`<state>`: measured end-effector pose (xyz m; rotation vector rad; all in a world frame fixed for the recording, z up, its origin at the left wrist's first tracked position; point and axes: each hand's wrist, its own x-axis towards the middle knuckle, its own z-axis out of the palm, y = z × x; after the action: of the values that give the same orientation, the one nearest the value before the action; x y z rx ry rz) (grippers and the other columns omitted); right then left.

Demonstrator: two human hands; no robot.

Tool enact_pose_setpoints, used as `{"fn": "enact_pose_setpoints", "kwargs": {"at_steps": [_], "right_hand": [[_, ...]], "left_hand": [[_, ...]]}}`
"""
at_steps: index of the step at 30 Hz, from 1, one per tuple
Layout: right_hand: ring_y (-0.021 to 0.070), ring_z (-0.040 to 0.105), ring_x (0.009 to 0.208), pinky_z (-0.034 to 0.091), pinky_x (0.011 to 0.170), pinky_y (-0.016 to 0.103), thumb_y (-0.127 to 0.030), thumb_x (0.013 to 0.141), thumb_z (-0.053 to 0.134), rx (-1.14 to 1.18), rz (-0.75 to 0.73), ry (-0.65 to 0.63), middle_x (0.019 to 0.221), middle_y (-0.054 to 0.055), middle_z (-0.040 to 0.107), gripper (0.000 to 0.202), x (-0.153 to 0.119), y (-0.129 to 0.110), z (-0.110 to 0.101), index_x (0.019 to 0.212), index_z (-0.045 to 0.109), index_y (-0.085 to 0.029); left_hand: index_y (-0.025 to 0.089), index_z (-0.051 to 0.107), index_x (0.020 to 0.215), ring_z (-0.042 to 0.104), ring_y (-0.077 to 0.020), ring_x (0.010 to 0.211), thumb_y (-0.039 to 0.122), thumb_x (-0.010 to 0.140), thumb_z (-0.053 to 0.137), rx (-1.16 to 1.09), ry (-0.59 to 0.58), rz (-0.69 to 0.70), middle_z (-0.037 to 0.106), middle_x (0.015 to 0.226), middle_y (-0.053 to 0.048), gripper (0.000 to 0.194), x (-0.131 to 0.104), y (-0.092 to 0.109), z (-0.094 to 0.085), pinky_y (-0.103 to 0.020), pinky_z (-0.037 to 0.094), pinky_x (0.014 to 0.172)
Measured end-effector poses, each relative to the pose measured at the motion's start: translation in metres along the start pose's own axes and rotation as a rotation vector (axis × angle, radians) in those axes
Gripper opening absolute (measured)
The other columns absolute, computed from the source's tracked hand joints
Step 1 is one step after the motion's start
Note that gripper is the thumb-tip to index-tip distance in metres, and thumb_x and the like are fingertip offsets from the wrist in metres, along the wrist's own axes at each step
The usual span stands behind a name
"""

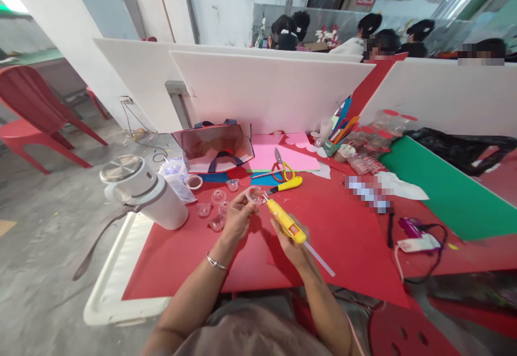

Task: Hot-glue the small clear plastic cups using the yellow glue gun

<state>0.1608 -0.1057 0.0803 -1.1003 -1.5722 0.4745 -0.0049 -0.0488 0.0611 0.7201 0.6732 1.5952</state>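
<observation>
My left hand [238, 213] pinches a small clear plastic cup [255, 195] by its edge, above the red sheet. In my right hand [291, 240] is a yellow glue gun [286, 221], its nozzle at the right side of the cup; whether it touches, I cannot tell. A pale glue stick [321, 260] sticks out of the gun's back end. Left of my left hand lie several more clear cups [204, 209]. Just beyond the gun are a yellow-handled utility knife [290, 183] and scissors [287, 170] with red and yellow handles.
A white insulated jug [161, 200] stands at the left beside a brown-filled cup [194, 182]. Behind are an open gift bag [216, 148], pink paper [264, 154] and white boards [266, 89]. A power strip [367, 194] and cables lie right; people sit beyond the boards.
</observation>
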Motion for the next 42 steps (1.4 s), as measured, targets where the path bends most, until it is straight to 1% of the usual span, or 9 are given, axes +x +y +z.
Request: {"fn": "enact_pose_setpoints", "kwargs": {"at_steps": [5, 9, 14, 20, 24, 30, 34, 39, 42], "right_hand": [[0.0116, 0.054, 0.049, 0.049, 0.048, 0.024, -0.033, 0.1, 0.068, 0.012, -0.006, -0.054, 0.063, -0.004, 0.057, 0.026, -0.0013, -0.0033, -0.001, 0.077, 0.059, -0.024], [0.0142, 0.06, 0.053, 0.051, 0.049, 0.026, -0.036, 0.1, 0.068, -0.026, 0.013, -0.024, 0.065, -0.002, 0.059, 0.026, 0.0011, -0.0029, -0.0026, 0.079, 0.062, -0.022], [0.0121, 0.053, 0.048, 0.047, 0.046, 0.025, -0.036, 0.1, 0.069, 0.021, 0.021, -0.052, 0.06, -0.004, 0.055, 0.032, 0.0014, -0.0058, -0.0018, 0.073, 0.056, -0.023], [0.0145, 0.059, 0.052, 0.048, 0.049, 0.027, -0.036, 0.1, 0.068, -0.021, 0.03, -0.026, 0.064, -0.002, 0.058, 0.028, 0.0026, 0.0, -0.0035, 0.077, 0.061, -0.022], [0.014, 0.057, 0.052, 0.049, 0.049, 0.027, -0.037, 0.1, 0.067, 0.011, 0.032, -0.054, 0.064, -0.002, 0.057, 0.029, 0.001, 0.0005, -0.0026, 0.076, 0.059, -0.024], [0.0141, 0.059, 0.054, 0.049, 0.049, 0.026, -0.037, 0.099, 0.07, 0.004, 0.066, -0.031, 0.065, -0.003, 0.058, 0.026, -0.0002, 0.0039, -0.0024, 0.079, 0.06, -0.023], [0.0133, 0.059, 0.052, 0.049, 0.049, 0.026, -0.035, 0.1, 0.069, 0.03, 0.043, -0.082, 0.065, -0.003, 0.058, 0.027, -0.0009, 0.0024, -0.0015, 0.078, 0.059, -0.023], [0.0153, 0.061, 0.054, 0.05, 0.049, 0.027, -0.038, 0.099, 0.07, 0.023, 0.102, -0.038, 0.065, -0.002, 0.059, 0.026, 0.001, 0.0022, -0.0025, 0.08, 0.062, -0.023], [0.014, 0.058, 0.052, 0.048, 0.048, 0.027, -0.038, 0.099, 0.069, 0.044, 0.082, -0.074, 0.063, -0.003, 0.056, 0.028, -0.0005, 0.0012, -0.0016, 0.077, 0.058, -0.024]], "left_hand": [[0.021, 0.082, 0.116, 0.062, -0.0071, 0.063, 0.037, 0.07, 0.097, -0.02, -0.002, -0.011, 0.08, 0.114, -0.011, 0.051, 0.0005, -0.0006, -0.0023, -0.019, 0.05, 0.056], [0.02, 0.082, 0.116, 0.063, -0.0083, 0.064, 0.036, 0.069, 0.098, -0.037, -0.011, -0.026, 0.08, 0.111, -0.011, 0.052, -0.0002, -0.0009, -0.0016, -0.02, 0.051, 0.057], [0.02, 0.082, 0.116, 0.066, -0.0101, 0.069, 0.036, 0.072, 0.096, -0.048, 0.007, -0.041, 0.08, 0.117, -0.013, 0.049, -0.0003, -0.0017, -0.002, -0.02, 0.051, 0.059], [0.021, 0.082, 0.117, 0.065, -0.0098, 0.068, 0.036, 0.071, 0.096, -0.029, -0.008, -0.044, 0.08, 0.115, -0.012, 0.051, -0.001, -0.0017, -0.0007, -0.021, 0.05, 0.058], [0.021, 0.082, 0.116, 0.062, -0.0074, 0.064, 0.036, 0.071, 0.096, -0.038, 0.0, -0.045, 0.08, 0.115, -0.011, 0.049, -0.001, -0.0028, -0.0012, -0.02, 0.05, 0.057], [0.021, 0.082, 0.117, 0.064, -0.0093, 0.069, 0.037, 0.073, 0.096, -0.034, -0.029, -0.051, 0.079, 0.117, -0.012, 0.049, -0.0017, -0.0032, -0.0019, -0.021, 0.05, 0.06], [0.02, 0.082, 0.116, 0.062, -0.0082, 0.066, 0.038, 0.07, 0.097, -0.055, -0.016, -0.054, 0.079, 0.116, -0.012, 0.052, -0.0019, -0.0034, -0.0011, -0.021, 0.05, 0.059], [0.02, 0.082, 0.117, 0.06, -0.0072, 0.062, 0.038, 0.072, 0.096, -0.046, -0.04, -0.061, 0.079, 0.115, -0.011, 0.051, -0.0025, -0.0043, -0.0013, -0.021, 0.048, 0.058], [0.019, 0.082, 0.116, 0.062, -0.0081, 0.066, 0.038, 0.072, 0.096, -0.061, -0.034, -0.065, 0.079, 0.114, -0.011, 0.05, -0.0031, -0.0038, -0.0009, -0.021, 0.049, 0.06]]}}
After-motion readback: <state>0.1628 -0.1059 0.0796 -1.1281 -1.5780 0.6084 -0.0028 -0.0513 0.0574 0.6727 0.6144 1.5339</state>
